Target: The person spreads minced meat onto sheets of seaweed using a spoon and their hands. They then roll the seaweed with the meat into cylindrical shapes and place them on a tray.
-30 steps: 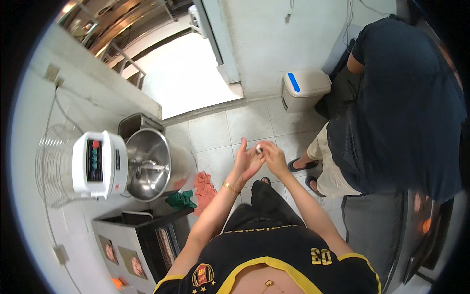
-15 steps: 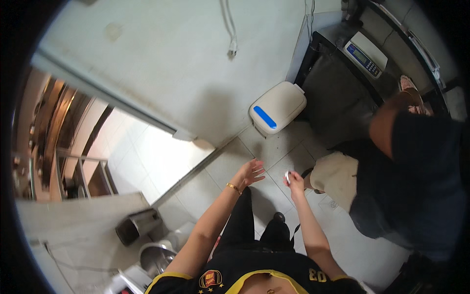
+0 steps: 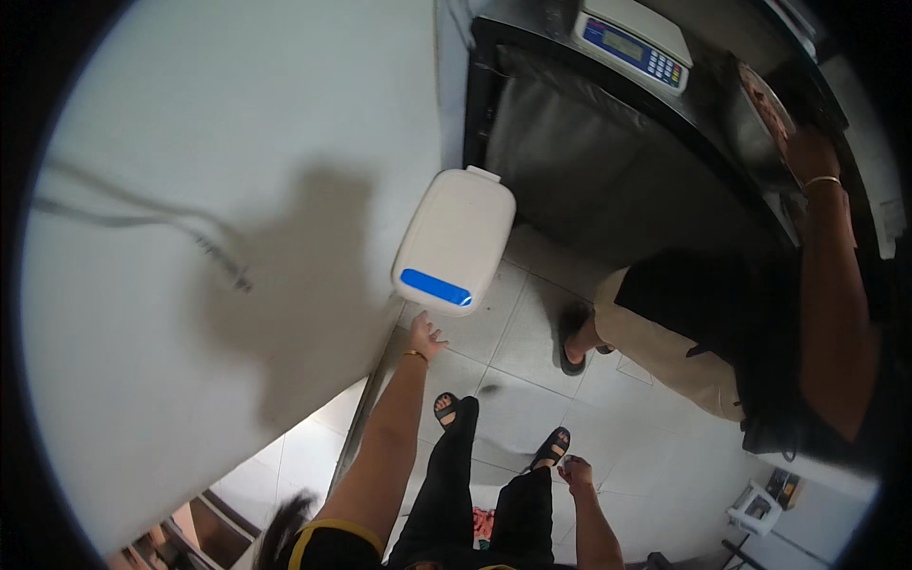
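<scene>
My left hand (image 3: 427,337) reaches forward with its fingers apart and nothing in them. It is just below the near edge of a white lidded bin (image 3: 458,233) with a blue strip on its front; whether the fingertips touch it I cannot tell. Lower down, beside my right foot in the picture, my right hand (image 3: 576,472) is closed with curled fingers. Something small and pale seems to be in it, too small to make out.
A co-worker (image 3: 750,323) stands at the right, one hand (image 3: 814,157) at a metal bowl (image 3: 760,123) of pinkish food on the counter. A digital scale (image 3: 632,47) is on that counter. A plugged cable (image 3: 209,252) hangs on the left wall. A doorway opens at lower left.
I have turned and come closer to the bin, and my left hand has reached toward it. My right hand has dropped lower. The co-worker's hand at the bowl is now in clear view.
</scene>
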